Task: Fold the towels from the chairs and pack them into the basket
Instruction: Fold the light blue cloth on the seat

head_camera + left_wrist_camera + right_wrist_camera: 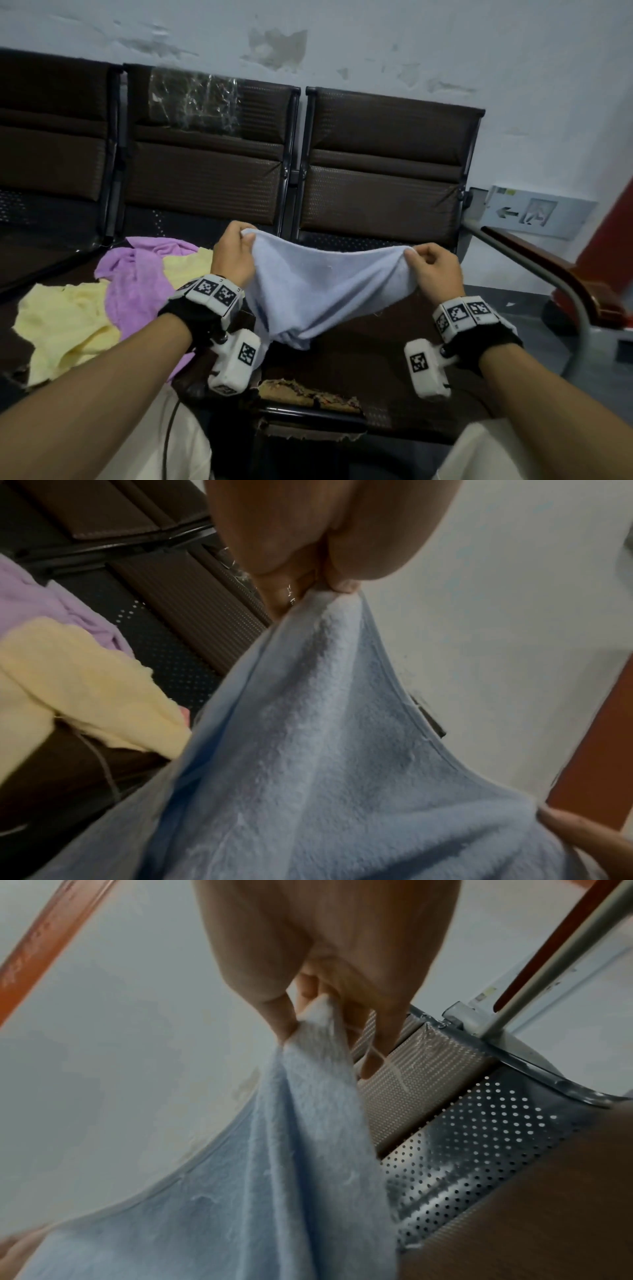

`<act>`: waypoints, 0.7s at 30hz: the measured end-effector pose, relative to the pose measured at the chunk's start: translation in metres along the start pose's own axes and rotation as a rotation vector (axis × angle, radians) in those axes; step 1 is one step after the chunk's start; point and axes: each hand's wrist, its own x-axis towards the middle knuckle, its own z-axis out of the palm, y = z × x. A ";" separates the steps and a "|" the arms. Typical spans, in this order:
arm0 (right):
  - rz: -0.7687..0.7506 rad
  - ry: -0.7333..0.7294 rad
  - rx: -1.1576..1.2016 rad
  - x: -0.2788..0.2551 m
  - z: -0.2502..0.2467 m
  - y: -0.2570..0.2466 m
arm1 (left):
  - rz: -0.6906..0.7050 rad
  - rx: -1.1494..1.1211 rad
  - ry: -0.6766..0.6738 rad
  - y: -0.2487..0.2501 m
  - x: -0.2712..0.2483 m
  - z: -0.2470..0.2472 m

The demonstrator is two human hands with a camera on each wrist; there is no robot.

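Here, both hands (233, 253) pinching blue towel (318, 294), arrow sign (534, 212)

Row of chairs (383, 164) against the wall (445, 51), towel (318, 291) held above the right seat between left hand (233, 253) and right hand (435, 270), towel heap (102, 298) on the seat to its left, armrest (565, 270) at far right.

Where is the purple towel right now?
In the head view, the purple towel lies crumpled on the chair seat at the left, tangled with the yellow towels, just left of the left hand holding up the blue towel.
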 end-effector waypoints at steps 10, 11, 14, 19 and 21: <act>-0.107 0.156 0.068 0.026 -0.059 -0.082 | 0.181 -0.141 0.243 0.107 0.040 -0.045; -0.158 0.171 0.044 0.029 -0.064 -0.091 | 0.198 -0.158 0.283 0.111 0.045 -0.049; -0.154 0.198 -0.020 0.033 -0.069 -0.096 | 0.189 -0.109 0.248 0.100 0.049 -0.045; 0.063 0.159 -0.026 0.032 -0.046 -0.048 | 0.051 -0.053 0.068 0.047 0.036 -0.006; 0.152 0.147 -0.006 0.032 -0.033 -0.024 | -0.034 -0.040 0.020 0.030 0.036 0.010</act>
